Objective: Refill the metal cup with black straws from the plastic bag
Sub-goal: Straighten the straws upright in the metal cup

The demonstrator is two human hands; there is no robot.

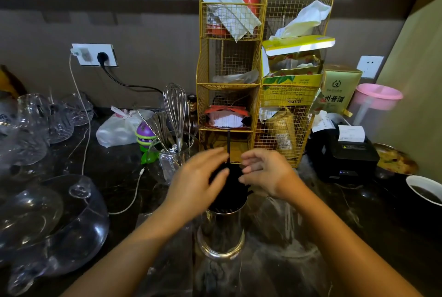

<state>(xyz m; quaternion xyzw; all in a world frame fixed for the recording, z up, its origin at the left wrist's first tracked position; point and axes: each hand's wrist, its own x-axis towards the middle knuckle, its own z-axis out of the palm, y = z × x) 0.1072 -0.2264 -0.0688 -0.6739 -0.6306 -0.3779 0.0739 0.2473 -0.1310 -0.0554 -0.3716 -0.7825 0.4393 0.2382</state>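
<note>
At nine o'clock on the dark counter (pixel 334 237) sit clear glass bowls (pixel 47 213), and further back a white plastic bag (pixel 117 129) lies at about eleven o'clock; whether it is the straw bag I cannot tell, and no straws show in it. Just past it stands a glass jug (pixel 171 161) holding a whisk (pixel 175 107) and spoons.

The left hand (pixel 198 182) hovers at the ten o'clock side of the straw bundle, fingers spread and slightly curled, touching or nearly touching the black straws (pixel 229 186); it is blurred, so real contact is uncertain. It clamps nothing that I can see.

The metal cup (pixel 221 232) stands upright at the centre of the counter, straight ahead of the person at six o'clock. It looks packed with black straws to its rim, and one straw (pixel 228 142) pokes well above the rest at twelve o'clock.

The right hand (pixel 263 172) sits at the two o'clock side of the bundle, fingers apart and bent, empty as far as shows.

My judgement: the filling is largely done. What seems left is tidying, such as pressing the tall straw down and evening the bundle.

Behind, at twelve o'clock, is a yellow wire rack (pixel 229 81); at three o'clock, a black printer (pixel 344 153).
</note>
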